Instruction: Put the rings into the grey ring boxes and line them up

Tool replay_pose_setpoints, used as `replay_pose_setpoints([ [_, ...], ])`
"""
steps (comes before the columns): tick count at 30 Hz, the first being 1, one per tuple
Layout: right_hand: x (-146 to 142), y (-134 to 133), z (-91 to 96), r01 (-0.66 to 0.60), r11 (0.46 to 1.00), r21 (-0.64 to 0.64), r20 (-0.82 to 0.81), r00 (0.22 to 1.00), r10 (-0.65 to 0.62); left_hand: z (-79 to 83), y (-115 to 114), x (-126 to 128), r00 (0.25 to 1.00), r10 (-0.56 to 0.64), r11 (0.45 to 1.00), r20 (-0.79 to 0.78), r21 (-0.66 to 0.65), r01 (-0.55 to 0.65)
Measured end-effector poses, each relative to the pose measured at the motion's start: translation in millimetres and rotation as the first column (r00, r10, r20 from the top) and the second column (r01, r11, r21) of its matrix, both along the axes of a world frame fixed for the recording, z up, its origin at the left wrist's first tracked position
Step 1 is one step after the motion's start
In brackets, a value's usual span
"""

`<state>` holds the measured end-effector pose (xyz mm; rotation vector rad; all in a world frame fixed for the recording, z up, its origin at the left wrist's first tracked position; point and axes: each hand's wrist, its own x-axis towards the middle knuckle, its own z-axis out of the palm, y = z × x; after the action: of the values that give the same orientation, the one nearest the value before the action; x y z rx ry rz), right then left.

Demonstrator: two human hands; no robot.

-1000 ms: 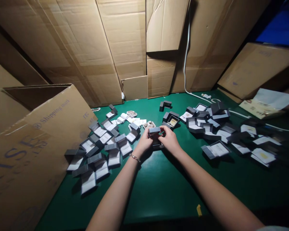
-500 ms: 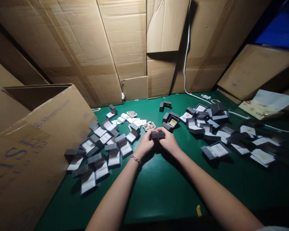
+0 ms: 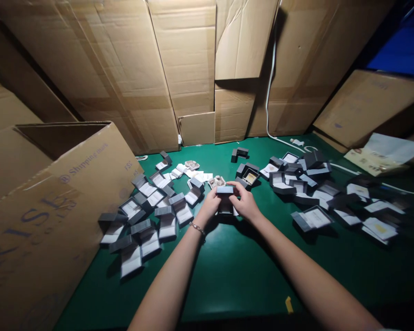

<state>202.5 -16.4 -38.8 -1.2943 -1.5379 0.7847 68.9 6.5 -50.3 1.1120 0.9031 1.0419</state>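
Left hand [image 3: 211, 205] and right hand [image 3: 244, 203] both grasp one open grey box [image 3: 225, 206] between them.

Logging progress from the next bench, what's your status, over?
Left hand and right hand on a small grey box, lid raised. Open grey box just beyond the right hand, not touching it.

I am holding a little dark gray box [image 3: 225, 207] with my left grip [image 3: 211, 205] and my right grip [image 3: 244, 204]. Its pale gray lid [image 3: 225, 189] is standing open at the top.
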Motion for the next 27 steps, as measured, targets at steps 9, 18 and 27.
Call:
replay_pose_setpoints([
  [9,2,53,17.0,0.219,0.965,-0.146,-0.163,0.957,-0.242,-5.0,10,-2,0.987,0.02,0.984,0.158,-0.176,0.008],
  [18,-34,135,53.1,0.025,0.966,-0.259,0.609,0.78,0.143,-11.7,16,2,0.996,0.001,0.994,0.084,-0.107,0.008],
  [27,-37,148,32.5,-0.055,0.941,-0.333,0.539,0.808,0.238,-16.4,17,2,0.994,0.029,0.999,-0.103,-0.022,-0.031],
])
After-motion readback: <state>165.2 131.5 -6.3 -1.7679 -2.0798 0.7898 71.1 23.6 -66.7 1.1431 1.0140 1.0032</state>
